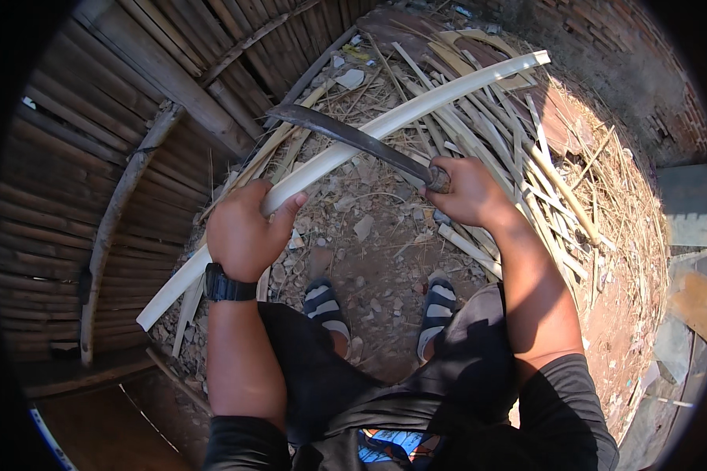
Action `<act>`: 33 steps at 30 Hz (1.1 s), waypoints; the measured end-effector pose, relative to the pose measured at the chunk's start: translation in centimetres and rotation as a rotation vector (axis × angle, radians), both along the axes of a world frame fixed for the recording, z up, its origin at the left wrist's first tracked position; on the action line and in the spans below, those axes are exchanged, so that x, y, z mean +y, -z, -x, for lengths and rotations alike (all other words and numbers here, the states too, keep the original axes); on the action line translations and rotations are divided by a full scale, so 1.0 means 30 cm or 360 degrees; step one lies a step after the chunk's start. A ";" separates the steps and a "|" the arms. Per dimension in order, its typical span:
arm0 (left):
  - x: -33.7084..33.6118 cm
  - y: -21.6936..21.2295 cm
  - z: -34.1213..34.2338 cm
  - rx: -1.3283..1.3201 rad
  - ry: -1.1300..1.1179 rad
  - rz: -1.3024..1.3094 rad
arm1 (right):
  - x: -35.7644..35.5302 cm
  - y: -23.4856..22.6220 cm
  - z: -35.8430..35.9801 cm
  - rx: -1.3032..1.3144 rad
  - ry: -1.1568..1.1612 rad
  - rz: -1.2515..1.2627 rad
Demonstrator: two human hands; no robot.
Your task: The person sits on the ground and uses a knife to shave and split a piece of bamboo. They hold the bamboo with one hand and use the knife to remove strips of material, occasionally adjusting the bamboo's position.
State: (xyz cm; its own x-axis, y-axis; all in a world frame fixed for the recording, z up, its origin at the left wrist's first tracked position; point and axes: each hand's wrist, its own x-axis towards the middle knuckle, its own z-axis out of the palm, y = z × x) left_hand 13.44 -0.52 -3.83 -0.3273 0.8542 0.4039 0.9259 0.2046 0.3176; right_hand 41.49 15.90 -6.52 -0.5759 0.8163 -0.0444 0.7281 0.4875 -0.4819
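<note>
My left hand (247, 229) is closed round a long, pale split bamboo strip (401, 116), which slants from low on the left up to the far right. A black watch sits on that wrist. In my right hand (470, 191) is the handle of a machete (346, 133), its dark curved blade pointing to the far left. The blade crosses the strip a little beyond my left hand; whether it touches the strip or only passes over it, I cannot tell.
Several more bamboo strips (526, 177) lie piled on the ground ahead and to the right, among dry straw (620, 212). A bamboo-slat wall (118, 165) with a pole rises on the left. A brick wall (620, 47) stands at the far right. Rubble surrounds my sandalled feet (327, 308).
</note>
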 end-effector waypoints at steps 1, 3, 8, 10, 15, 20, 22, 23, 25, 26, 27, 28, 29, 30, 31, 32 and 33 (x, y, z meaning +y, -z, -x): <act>-0.009 -0.002 0.005 0.0006 -0.0005 -0.0013 | 0.018 -0.019 -0.007 -0.0015 -0.0061 0.0025; -0.015 0.001 0.007 0.0005 0.0000 -0.0042 | 0.059 -0.024 -0.033 -0.0023 0.0103 0.0170; 0.013 0.003 0.010 0.0088 0.0021 -0.0054 | 0.143 0.082 -0.141 0.0257 0.0570 0.0151; 0.023 0.004 0.005 0.0062 0.0026 -0.0035 | 0.096 0.092 -0.111 0.0157 0.0418 0.0064; 0.000 0.009 0.014 0.0017 0.0044 -0.0034 | -0.008 -0.020 0.001 -0.0162 -0.0178 -0.0065; -0.008 -0.007 0.032 0.0011 0.0010 0.0032 | 0.143 0.032 -0.135 0.0250 0.0480 0.0200; 0.000 -0.006 0.031 0.0015 0.0004 0.0051 | 0.162 0.035 -0.166 0.0172 0.0722 0.0339; 0.007 0.000 0.028 0.0018 0.0013 0.0034 | 0.141 0.036 -0.160 0.0260 0.0687 0.0359; 0.014 0.006 0.026 0.0017 0.0023 0.0024 | 0.080 0.043 -0.113 0.0265 0.0594 0.0325; 0.015 0.003 0.024 0.0011 0.0028 0.0030 | 0.035 -0.001 -0.061 0.0180 0.0570 0.0469; 0.016 0.001 0.018 0.0004 0.0044 0.0036 | 0.016 -0.008 -0.043 0.0099 0.0317 0.0296; 0.013 0.001 0.016 -0.0010 0.0035 0.0056 | 0.001 -0.007 -0.024 0.0031 0.0061 0.0127; 0.006 0.001 0.014 -0.0023 0.0023 0.0077 | -0.006 -0.003 -0.014 -0.0035 -0.0197 -0.0043; -0.002 0.001 0.013 -0.0035 0.0009 0.0097 | 0.000 0.004 -0.017 -0.0061 -0.0185 -0.0056; -0.008 -0.004 0.013 -0.0041 0.0002 0.0114 | 0.018 0.005 -0.026 -0.0089 -0.0170 -0.0071; -0.012 -0.007 0.013 -0.0050 -0.0003 0.0123 | 0.042 0.004 -0.042 -0.0119 -0.0153 -0.0092; -0.014 -0.011 0.015 -0.0059 -0.0008 0.0133 | 0.078 0.019 -0.066 0.0028 0.0038 0.0177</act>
